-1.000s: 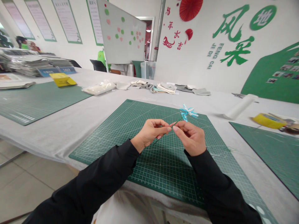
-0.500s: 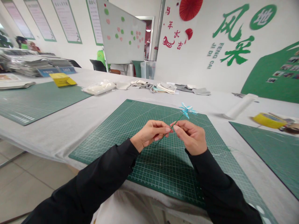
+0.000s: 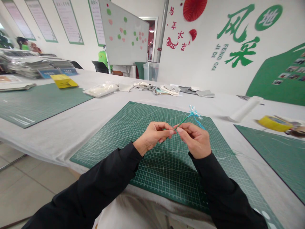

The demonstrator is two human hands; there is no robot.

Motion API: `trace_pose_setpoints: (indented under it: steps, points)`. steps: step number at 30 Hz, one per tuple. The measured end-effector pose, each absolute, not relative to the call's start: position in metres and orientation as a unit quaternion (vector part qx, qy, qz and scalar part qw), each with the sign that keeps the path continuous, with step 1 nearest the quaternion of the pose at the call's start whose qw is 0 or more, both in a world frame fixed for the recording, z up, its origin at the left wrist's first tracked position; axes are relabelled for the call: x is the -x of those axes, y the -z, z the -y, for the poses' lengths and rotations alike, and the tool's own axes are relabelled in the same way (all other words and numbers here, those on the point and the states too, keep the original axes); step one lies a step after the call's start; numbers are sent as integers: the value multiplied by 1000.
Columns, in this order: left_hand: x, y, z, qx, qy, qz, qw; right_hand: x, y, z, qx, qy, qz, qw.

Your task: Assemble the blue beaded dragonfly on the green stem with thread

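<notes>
An artificial flower [image 3: 194,112] with blue and white beaded petals sits at the top end of a thin green stem [image 3: 183,121]. Both hands pinch the stem near its middle, fingertips almost touching. My left hand [image 3: 157,134] is closed on it from the left, and my right hand [image 3: 195,138] closes on it just above. The stem slants down to the left, its lower end poking out below my left fingers. Blue strands hang from the flower head behind my right hand. Beneath lies a green cutting mat [image 3: 133,127] with a white grid.
Other cutting mats lie left [image 3: 47,103] and right [image 3: 274,152]. At the back are a plastic bag [image 3: 101,89] and cloth pieces [image 3: 168,89]. To the right are a white roll [image 3: 246,108] and yellow tape [image 3: 274,123]. A yellow card [image 3: 63,81] stands left.
The flower head has turned about its stem, its petals now pointing differently and blue strands hanging toward the right hand. Both hands have stayed nearly in place.
</notes>
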State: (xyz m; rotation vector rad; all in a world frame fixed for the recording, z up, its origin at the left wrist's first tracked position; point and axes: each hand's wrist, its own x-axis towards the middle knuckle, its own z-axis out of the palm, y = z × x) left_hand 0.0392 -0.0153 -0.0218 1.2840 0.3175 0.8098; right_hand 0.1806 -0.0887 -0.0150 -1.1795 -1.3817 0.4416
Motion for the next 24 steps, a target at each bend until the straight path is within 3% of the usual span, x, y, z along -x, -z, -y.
trace_pose_setpoints:
  steps: [10, 24]
  points:
    - [-43, 20, 18, -647, -441, -153, 603, -187, 17, 85, 537, -197, 592, 567]
    - [-43, 24, 19, -639, -428, -178, 614, -181, 17, 86, 518, -185, 586, 596]
